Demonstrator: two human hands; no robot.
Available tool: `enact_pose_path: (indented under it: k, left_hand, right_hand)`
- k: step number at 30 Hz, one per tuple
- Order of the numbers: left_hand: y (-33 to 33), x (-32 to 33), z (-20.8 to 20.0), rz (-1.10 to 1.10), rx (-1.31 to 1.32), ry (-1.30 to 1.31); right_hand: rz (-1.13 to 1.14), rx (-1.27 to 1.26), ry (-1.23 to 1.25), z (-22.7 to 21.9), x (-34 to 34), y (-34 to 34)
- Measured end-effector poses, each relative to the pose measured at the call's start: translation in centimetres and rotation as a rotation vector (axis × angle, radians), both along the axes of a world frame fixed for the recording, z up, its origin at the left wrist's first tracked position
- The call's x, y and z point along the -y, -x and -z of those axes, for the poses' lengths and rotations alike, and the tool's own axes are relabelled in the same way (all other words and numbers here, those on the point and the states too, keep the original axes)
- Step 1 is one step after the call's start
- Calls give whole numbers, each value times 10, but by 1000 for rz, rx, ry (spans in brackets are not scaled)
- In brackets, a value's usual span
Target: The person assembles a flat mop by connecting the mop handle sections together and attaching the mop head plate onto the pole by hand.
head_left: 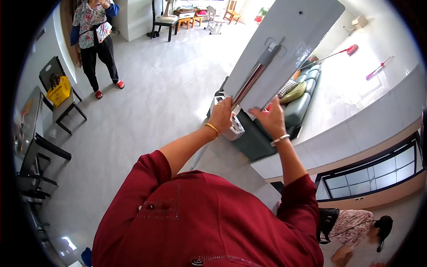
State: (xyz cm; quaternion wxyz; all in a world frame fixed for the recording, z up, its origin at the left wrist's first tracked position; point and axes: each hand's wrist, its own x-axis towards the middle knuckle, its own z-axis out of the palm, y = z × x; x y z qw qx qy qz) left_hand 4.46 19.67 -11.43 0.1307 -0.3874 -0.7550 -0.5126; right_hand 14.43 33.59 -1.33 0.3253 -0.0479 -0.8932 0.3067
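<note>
A large flat grey panel (pixel 284 40) with a metal bar (pixel 253 80) and a bracket on its face is held up and tilted in front of me. My left hand (pixel 221 116), with a gold bangle on the wrist, grips the panel's lower edge right at the foot of the metal bar. My right hand (pixel 271 119), with a pale bracelet on the wrist, holds the same lower edge a little to the right, fingers spread against the panel. A small white boxy object (pixel 235 130) shows just below my left hand.
A dark teal sofa (pixel 299 107) with cushions lies under the panel. One person (pixel 95 35) in a patterned top stands at the far left; another (pixel 356 229) bends low at the lower right. A chair with a yellow bag (pixel 58 91), a black table (pixel 31 147) and a red mop (pixel 351 49) stand around.
</note>
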Motion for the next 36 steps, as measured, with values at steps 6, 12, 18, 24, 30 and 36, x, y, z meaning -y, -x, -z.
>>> enact_pose_path:
  k: [6, 12, 18, 24, 30, 36]
  left_hand:
    - [1, 13, -7, 47, 51, 62]
    - [11, 19, -4, 110, 99, 109]
    - [16, 25, -7, 130, 160, 164]
    - [20, 35, -11, 223, 206, 131]
    - [19, 45, -21, 300, 296, 132]
    - [29, 62, -28, 372, 426, 143]
  right_hand:
    - [-68, -39, 204, 20, -17, 25]
    - [-53, -45, 67, 13, -39, 33]
    - [85, 15, -217, -17, -46, 32]
    - [224, -2, -520, -76, -92, 35]
    - [172, -44, -884, -148, -105, 33]
    - [156, -132, -1150, -226, -59, 22]
